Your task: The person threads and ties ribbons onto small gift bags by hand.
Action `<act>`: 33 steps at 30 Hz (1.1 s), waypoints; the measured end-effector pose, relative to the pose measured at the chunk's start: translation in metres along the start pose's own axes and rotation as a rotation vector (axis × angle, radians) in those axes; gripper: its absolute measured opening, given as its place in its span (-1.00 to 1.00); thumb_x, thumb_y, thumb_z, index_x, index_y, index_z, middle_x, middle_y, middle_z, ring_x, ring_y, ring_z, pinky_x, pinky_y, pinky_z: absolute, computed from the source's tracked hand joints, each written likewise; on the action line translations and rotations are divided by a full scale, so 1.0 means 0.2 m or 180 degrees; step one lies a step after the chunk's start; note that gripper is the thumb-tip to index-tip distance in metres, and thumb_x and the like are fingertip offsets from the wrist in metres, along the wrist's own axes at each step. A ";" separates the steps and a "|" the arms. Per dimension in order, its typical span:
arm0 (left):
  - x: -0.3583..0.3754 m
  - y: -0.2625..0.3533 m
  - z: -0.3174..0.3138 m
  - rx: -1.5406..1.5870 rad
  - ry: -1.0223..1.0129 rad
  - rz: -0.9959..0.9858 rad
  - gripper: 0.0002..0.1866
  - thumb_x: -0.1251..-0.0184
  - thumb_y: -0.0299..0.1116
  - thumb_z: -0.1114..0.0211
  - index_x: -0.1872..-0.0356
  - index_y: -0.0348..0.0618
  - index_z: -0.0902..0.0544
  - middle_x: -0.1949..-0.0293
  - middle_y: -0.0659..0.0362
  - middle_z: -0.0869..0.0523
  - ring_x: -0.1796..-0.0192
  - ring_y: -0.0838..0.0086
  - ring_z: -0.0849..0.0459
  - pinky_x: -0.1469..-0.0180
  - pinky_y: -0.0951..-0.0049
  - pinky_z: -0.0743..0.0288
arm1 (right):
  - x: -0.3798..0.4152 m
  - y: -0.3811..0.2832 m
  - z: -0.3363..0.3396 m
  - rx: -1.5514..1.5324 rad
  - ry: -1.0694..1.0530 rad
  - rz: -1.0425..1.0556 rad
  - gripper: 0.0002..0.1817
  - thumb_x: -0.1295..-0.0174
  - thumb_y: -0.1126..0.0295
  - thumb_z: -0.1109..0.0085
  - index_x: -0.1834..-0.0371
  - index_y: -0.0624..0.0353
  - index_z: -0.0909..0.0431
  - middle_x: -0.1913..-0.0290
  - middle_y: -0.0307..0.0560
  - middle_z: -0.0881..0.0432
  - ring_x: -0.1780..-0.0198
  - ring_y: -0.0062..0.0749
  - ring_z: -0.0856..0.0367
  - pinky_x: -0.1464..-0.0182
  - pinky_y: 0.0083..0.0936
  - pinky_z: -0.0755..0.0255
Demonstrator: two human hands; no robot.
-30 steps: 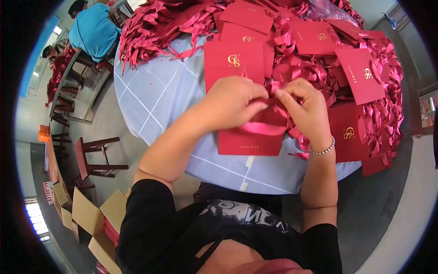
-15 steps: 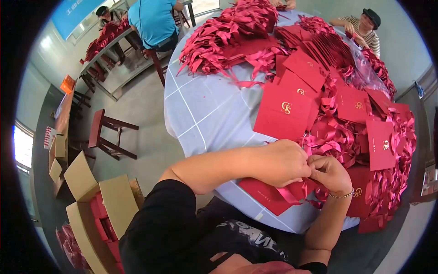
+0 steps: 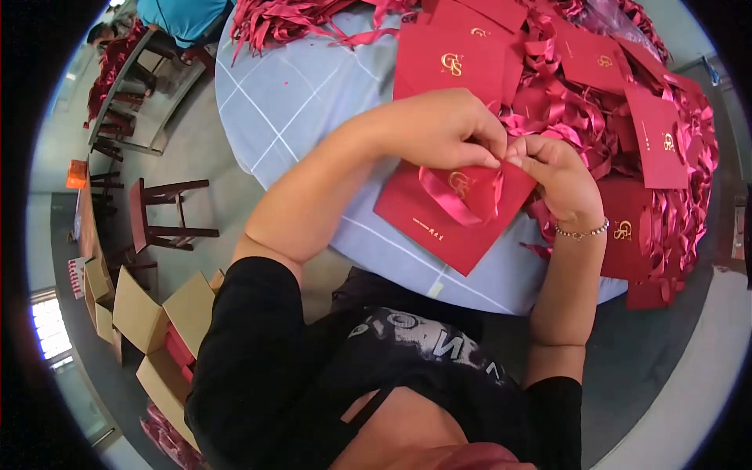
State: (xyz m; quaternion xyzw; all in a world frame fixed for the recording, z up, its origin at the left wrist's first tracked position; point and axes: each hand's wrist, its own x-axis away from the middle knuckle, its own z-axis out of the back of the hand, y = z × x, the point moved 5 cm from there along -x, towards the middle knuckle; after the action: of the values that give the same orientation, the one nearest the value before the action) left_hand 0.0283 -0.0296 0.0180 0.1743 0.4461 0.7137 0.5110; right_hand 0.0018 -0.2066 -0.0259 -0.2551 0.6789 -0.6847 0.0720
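Note:
A red paper gift bag (image 3: 429, 235) with gold lettering lies at an angle near the table's front edge. A loop of pink-red satin ribbon (image 3: 448, 205) hangs across its face. My left hand (image 3: 462, 133) is closed in a pinch on the ribbon near the bag's top edge. Close beside it, my right hand (image 3: 552, 172), with a beaded bracelet at the wrist, pinches the bag's upper edge. The fingertips almost meet, and exactly what lies between them is partly hidden.
Stacked red bags (image 3: 439, 66) and tangled ribbons cover the right side of the round table, which has a blue checked cloth (image 3: 290, 102). On the floor at left stand a wooden stool (image 3: 139, 215) and an open cardboard box (image 3: 141, 313). A person in blue (image 3: 184, 16) sits beyond.
The view has tilted down, so the table appears higher. The bag between my hands now shows more fully, with its ribbon loop visible. Both hands stay close together, pinching.

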 end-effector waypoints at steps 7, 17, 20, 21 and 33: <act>0.00 -0.02 -0.01 0.0310 -0.0062 -0.0083 -0.86 -0.33 -0.45 -0.37 0.20 -0.34 -0.71 0.37 0.03 -0.75 0.34 0.39 -0.70 0.24 0.42 -0.54 | -0.01 0.02 0.00 -0.0305 -0.0350 0.0122 -0.89 -0.36 0.49 -0.27 0.17 0.32 -0.67 0.17 -0.25 -0.69 0.12 -0.66 -0.58 0.00 -0.69 -0.44; 0.00 -0.05 -0.01 0.0302 -0.0078 -0.0234 -0.84 -0.31 -0.45 -0.39 0.20 -0.35 -0.71 0.34 0.02 -0.77 0.31 0.30 -0.73 0.21 0.40 -0.55 | -0.02 0.04 -0.02 -0.0474 -0.0184 -0.0107 -0.87 -0.37 0.47 -0.26 0.16 0.34 -0.66 0.14 -0.21 -0.70 0.11 -0.63 -0.59 -0.02 -0.66 -0.44; 0.01 -0.03 0.00 0.0313 -0.0221 0.0136 -0.84 -0.31 -0.44 -0.38 0.20 -0.35 -0.71 0.36 0.03 -0.77 0.32 0.31 -0.73 0.21 0.41 -0.55 | 0.01 0.00 -0.05 -0.0252 -0.0176 -0.0074 -0.88 -0.36 0.48 -0.26 0.16 0.34 -0.67 0.14 -0.20 -0.70 0.11 -0.63 -0.59 -0.03 -0.66 -0.44; 0.01 -0.02 0.01 0.0177 -0.0268 0.0222 -0.84 -0.31 -0.44 -0.38 0.21 -0.36 -0.71 0.36 0.04 -0.77 0.32 0.32 -0.73 0.21 0.41 -0.56 | 0.01 -0.02 -0.07 -0.0111 -0.0198 -0.0017 -0.88 -0.35 0.49 -0.26 0.17 0.34 -0.67 0.14 -0.20 -0.70 0.11 -0.63 -0.59 -0.03 -0.66 -0.44; 0.01 -0.06 0.00 0.0275 -0.0266 0.0133 -0.83 -0.31 -0.45 -0.39 0.18 -0.36 -0.72 0.31 0.04 -0.79 0.28 0.32 -0.74 0.17 0.41 -0.57 | -0.05 0.07 -0.05 -0.0384 0.0033 0.0313 -0.89 -0.37 0.47 -0.25 0.22 0.31 -0.65 0.21 -0.28 -0.67 0.18 -0.66 -0.54 0.04 -0.67 -0.41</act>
State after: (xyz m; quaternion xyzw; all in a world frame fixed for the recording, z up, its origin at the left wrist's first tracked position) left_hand 0.0341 -0.0268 0.0084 0.2352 0.4511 0.6964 0.5062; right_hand 0.0023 -0.1932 -0.0417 -0.2217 0.7311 -0.6395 0.0865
